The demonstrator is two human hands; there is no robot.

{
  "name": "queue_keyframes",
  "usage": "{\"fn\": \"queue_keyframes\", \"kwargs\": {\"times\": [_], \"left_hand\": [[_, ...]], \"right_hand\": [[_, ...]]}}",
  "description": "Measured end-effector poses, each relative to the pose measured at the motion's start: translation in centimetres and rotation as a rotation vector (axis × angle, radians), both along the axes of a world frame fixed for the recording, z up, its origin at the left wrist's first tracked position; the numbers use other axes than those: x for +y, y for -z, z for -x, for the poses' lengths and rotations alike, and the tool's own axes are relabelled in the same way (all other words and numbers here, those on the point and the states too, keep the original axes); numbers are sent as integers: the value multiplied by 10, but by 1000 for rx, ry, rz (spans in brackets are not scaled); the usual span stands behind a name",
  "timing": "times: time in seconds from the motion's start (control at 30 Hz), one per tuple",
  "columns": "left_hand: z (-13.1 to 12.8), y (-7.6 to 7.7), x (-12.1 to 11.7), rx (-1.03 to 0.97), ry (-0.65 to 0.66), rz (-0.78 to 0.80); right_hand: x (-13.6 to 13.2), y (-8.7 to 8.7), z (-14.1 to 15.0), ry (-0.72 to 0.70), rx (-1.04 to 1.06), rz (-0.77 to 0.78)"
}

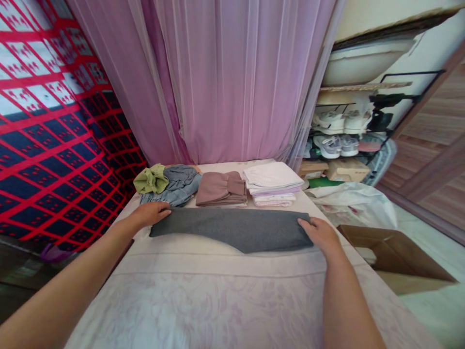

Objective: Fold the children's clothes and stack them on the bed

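A pair of dark grey trousers (232,228), doubled lengthwise, is stretched across the cloth-covered table (218,300). At its narrow left end, my left hand (150,214) pinches the upper corner between thumb and fingers. My right hand (319,234) grips the wider right end near its top corner. Just behind the trousers lies a folded brown garment (221,188). To the right of that stands a stack of folded white and pale purple cloths (274,179). Crumpled blue-grey clothes (181,182) and a green cloth (151,179) are heaped beyond my left hand.
Pinkish-purple curtains (232,82) hang behind the table. On the right are a shoe rack with white sneakers (329,122), a white plastic bag (359,198) and an open cardboard box (395,252) below. A red-and-black patterned cloth (47,131) hangs at the left.
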State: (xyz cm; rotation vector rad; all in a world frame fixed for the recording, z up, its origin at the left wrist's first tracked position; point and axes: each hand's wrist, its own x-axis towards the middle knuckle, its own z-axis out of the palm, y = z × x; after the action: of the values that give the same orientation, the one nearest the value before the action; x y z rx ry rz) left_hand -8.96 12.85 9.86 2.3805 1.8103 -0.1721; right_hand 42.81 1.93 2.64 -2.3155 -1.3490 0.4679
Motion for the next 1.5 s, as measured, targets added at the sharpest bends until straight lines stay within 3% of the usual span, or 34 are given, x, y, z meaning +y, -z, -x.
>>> {"fn": "queue_keyframes", "kwargs": {"times": [0.1, 0.2, 0.3, 0.43, 0.63, 0.77, 0.9, 1.03, 1.17, 1.33, 1.4, 1.5], "left_hand": [[-9, 19, 22, 37, 66, -8], [-10, 29, 33, 44, 87, -18], [-8, 30, 38, 36, 92, -58], [-14, 27, 39, 69, 2, -82], [-22, 27, 35, 110, -42, -49], [-12, 25, 30, 121, -36, -33], [-2, 25, 22, 99, -11, 3], [-1, 24, 15, 56, 0, 6], [8, 7, 6, -16, 48, 30], [26, -16, -10, -226, -36, 360], [25, -10, -16, -195, -63, 379], [14, 10, -22, -51, -78, 261]], "right_hand": [[16, 5, 4, -20, -101, 183], [24, 9, -1, -4, -61, 181], [30, 14, -9, -18, 16, 180], [38, 18, -14, -89, -15, 201], [39, 5, -17, -200, 87, 290], [29, -3, -22, -208, 165, 141], [16, -1, -15, -184, 439, -48], [8, 3, -1, -119, 604, -117], [1, -8, -3, 13, 713, -89], [8, -22, -23, 57, 533, -48], [14, -16, -20, 6, 347, -38], [17, 1, 0, 1, 58, 18]]}}
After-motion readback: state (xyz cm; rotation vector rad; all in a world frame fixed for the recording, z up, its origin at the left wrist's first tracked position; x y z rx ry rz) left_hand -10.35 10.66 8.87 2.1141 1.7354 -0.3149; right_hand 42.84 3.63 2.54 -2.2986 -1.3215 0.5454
